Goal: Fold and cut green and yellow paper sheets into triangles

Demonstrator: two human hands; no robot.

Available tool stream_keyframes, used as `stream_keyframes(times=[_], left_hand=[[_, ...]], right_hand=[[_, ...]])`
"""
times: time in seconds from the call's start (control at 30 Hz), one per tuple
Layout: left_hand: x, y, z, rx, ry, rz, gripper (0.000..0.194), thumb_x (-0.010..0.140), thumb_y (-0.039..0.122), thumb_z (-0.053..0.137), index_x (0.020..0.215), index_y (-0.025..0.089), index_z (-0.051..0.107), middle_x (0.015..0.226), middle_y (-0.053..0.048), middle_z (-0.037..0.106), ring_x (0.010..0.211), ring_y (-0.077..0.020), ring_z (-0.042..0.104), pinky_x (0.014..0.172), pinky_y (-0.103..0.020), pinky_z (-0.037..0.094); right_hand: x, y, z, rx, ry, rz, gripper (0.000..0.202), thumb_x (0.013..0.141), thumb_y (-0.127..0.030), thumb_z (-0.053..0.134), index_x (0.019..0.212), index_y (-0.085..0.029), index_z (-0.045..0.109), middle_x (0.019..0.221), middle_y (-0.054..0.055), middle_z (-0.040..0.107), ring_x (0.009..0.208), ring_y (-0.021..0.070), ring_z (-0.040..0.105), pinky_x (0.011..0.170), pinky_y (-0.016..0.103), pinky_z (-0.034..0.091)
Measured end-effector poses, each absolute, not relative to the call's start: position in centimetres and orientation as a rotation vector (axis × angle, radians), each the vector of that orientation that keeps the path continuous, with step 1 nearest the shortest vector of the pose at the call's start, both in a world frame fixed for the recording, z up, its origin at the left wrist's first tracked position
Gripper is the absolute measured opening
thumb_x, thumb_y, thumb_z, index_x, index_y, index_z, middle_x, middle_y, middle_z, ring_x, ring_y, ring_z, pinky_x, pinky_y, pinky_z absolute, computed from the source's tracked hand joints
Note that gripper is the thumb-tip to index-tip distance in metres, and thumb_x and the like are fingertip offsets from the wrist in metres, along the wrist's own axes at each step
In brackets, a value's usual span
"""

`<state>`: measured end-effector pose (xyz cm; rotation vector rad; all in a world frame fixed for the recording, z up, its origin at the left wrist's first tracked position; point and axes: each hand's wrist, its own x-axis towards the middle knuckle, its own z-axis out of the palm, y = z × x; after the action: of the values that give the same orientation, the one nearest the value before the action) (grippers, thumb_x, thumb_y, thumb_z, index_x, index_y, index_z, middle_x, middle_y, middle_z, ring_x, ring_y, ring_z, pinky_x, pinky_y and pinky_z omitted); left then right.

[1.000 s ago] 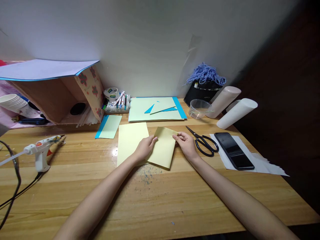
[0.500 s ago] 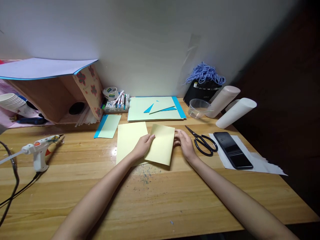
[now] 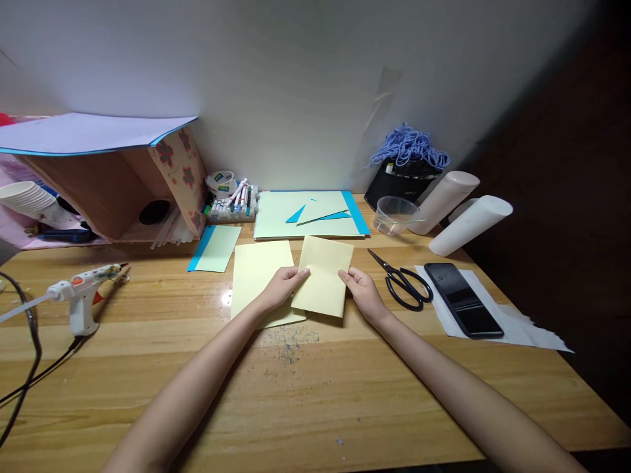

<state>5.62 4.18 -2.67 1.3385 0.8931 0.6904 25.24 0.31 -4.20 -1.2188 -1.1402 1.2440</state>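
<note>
Card (image 3: pixel 323 289), pale yellow, held between two bare hands above the wooden table (image 3: pixel 315 407). The left hand (image 3: pixel 282 287) is clamped on the card's left edge and the right hand (image 3: pixel 365 293) on its right edge, each about midway along its side, thumb on the visible face (the other fingers are partly hidden by the card). The card thus spans the space between the grips, its body reaching to the far and near sides of both thumbs. Left: a yellow sheet (image 3: pixel 256 269) lies flat, partly covered by the left hand and forearm; farther left is a glue gun (image 3: pixel 83 295). Right: black-handled scissors (image 3: pixel 405 288) lie open near the right hand, with a phone (image 3: pixel 463 299) beyond them on white paper (image 3: pixel 530 332). Far: pale green sheets (image 3: pixel 271 217) with blue edging, beside a tray of markers (image 3: pixel 231 209).
</note>
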Motion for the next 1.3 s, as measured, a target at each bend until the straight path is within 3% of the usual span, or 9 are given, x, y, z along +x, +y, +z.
stream_keyframes(times=[0.17, 0.33, 0.43, 0.57, 0.7, 0.93, 1.0, 1.13, 1.3], left_hand=[[5.67, 4.16, -3.02, 1.301, 0.919, 0.723, 0.048, 0.074, 0.057, 0.053, 0.071, 0.009, 0.058, 0.065, -0.005, 0.058, 0.058, -0.0147, 0.052, 0.052, -0.024, 0.037], [5.65, 4.2, -3.06, 1.343, 0.951, 0.714, 0.047, 0.076, 0.055, 0.051, 0.07, 0.009, 0.057, 0.064, -0.004, 0.056, 0.057, -0.0138, 0.05, 0.051, -0.023, 0.036], [5.69, 4.22, -2.83, 1.38, 0.98, 0.7, 0.044, 0.074, 0.054, 0.054, 0.066, 0.01, 0.055, 0.062, -0.002, 0.054, 0.056, -0.0128, 0.049, 0.049, -0.022, 0.034], [5.73, 4.23, -2.84, 1.385, 0.993, 0.666, 0.043, 0.073, 0.053, 0.055, 0.07, 0.01, 0.057, 0.062, -0.003, 0.055, 0.055, -0.0137, 0.05, 0.048, -0.022, 0.035], [5.73, 4.23, -3.04, 1.35, 1.0, 0.662, 0.043, 0.074, 0.054, 0.053, 0.069, 0.011, 0.054, 0.056, -0.001, 0.052, 0.047, -0.0118, 0.046, 0.043, -0.021, 0.031], [5.75, 4.33, -2.92, 1.402, 0.966, 0.704, 0.043, 0.074, 0.053, 0.053, 0.069, 0.011, 0.057, 0.064, -0.003, 0.057, 0.057, -0.0142, 0.05, 0.052, -0.023, 0.035], [5.75, 4.36, -2.98, 1.41, 0.965, 0.713, 0.043, 0.074, 0.053, 0.052, 0.069, 0.011, 0.057, 0.063, -0.003, 0.056, 0.057, -0.0141, 0.049, 0.051, -0.023, 0.035], [5.78, 4.38, -3.05, 1.395, 0.996, 0.742, 0.041, 0.075, 0.052, 0.052, 0.068, 0.011, 0.055, 0.063, -0.002, 0.055, 0.056, -0.0134, 0.048, 0.051, -0.022, 0.034], [5.8, 4.37, -3.03, 1.374, 0.975, 0.745, 0.042, 0.074, 0.052, 0.053, 0.069, 0.011, 0.056, 0.066, -0.003, 0.058, 0.06, -0.0151, 0.051, 0.054, -0.023, 0.036]], right_hand=[[25.2, 0.24, -4.0, -1.196, -1.195, 1.305, 0.031, 0.075, -0.049, 0.056, 0.076, -0.018, 0.056, 0.076, 0.002, 0.065, 0.073, 0.0185, 0.06, 0.067, 0.029, 0.046], [25.32, 0.21, -4.56, -1.275, -1.176, 1.288, 0.035, 0.074, -0.051, 0.057, 0.063, -0.019, 0.049, 0.049, -0.003, 0.053, 0.046, 0.0129, 0.049, 0.044, 0.024, 0.038], [25.32, 0.19, -4.72, -1.295, -1.165, 1.27, 0.037, 0.073, -0.053, 0.057, 0.061, -0.019, 0.046, 0.045, -0.004, 0.048, 0.039, 0.0113, 0.044, 0.039, 0.023, 0.034], [25.2, 0.17, -4.33, -1.284, -1.16, 1.279, 0.035, 0.074, -0.052, 0.056, 0.065, -0.019, 0.049, 0.049, -0.003, 0.052, 0.043, 0.0125, 0.047, 0.042, 0.024, 0.037], [25.22, 0.17, -3.78, -1.172, -1.193, 1.38, 0.03, 0.073, -0.047, 0.059, 0.08, -0.018, 0.054, 0.068, 0.0, 0.062, 0.062, 0.0152, 0.057, 0.056, 0.026, 0.046], [25.43, 0.2, -4.13, -1.282, -1.219, 1.331, 0.039, 0.074, -0.053, 0.055, 0.06, -0.018, 0.046, 0.044, -0.004, 0.049, 0.037, 0.0091, 0.044, 0.036, 0.021, 0.034], [25.44, 0.19, -4.19, -1.268, -1.211, 1.345, 0.039, 0.075, -0.054, 0.054, 0.062, -0.018, 0.046, 0.045, -0.004, 0.05, 0.037, 0.009, 0.044, 0.035, 0.02, 0.033], [25.49, 0.19, -4.23, -1.247, -1.231, 1.493, 0.035, 0.07, -0.047, 0.064, 0.084, -0.017, 0.052, 0.058, -0.002, 0.06, 0.044, 0.011, 0.053, 0.042, 0.022, 0.042], [25.58, 0.22, -4.2, -1.249, -1.245, 1.435, 0.034, 0.075, -0.05, 0.056, 0.07, -0.017, 0.05, 0.05, -0.003, 0.055, 0.04, 0.0103, 0.05, 0.039, 0.022, 0.04]])
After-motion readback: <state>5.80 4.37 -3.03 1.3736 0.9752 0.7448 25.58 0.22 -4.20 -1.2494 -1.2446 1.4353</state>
